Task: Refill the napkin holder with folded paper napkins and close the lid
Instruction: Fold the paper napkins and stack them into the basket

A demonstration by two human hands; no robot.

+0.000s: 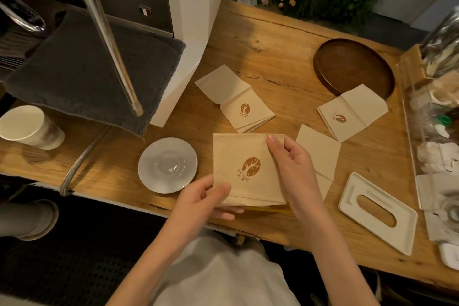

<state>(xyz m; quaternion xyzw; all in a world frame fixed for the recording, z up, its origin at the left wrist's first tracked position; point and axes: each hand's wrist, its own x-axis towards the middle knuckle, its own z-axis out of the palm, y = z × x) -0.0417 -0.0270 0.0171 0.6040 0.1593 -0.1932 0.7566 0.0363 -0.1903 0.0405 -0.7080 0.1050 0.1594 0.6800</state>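
A stack of folded beige napkins [244, 156] with a brown tree logo sits at the counter's front edge. My left hand [208, 197] pinches its near left corner. My right hand [289, 161] grips its far right corner, thumb on top. The napkin holder body is hidden under the stack; only a yellowish edge shows below it. The white holder lid [357, 228] with an oval slot lies flat to the right. More napkins lie around: one half-unfolded pile [236, 99] behind, one [352, 112] at the right by the tray, one [320, 151] beside my right hand.
A white saucer [167, 165] lies left of the stack. A paper cup [27, 126], a grey cloth [94, 69] and an espresso machine's steam wand [111, 45] stand at the left. A round dark wooden tray [352, 64] sits at the back right. A clear acrylic box [434, 144] borders the right edge.
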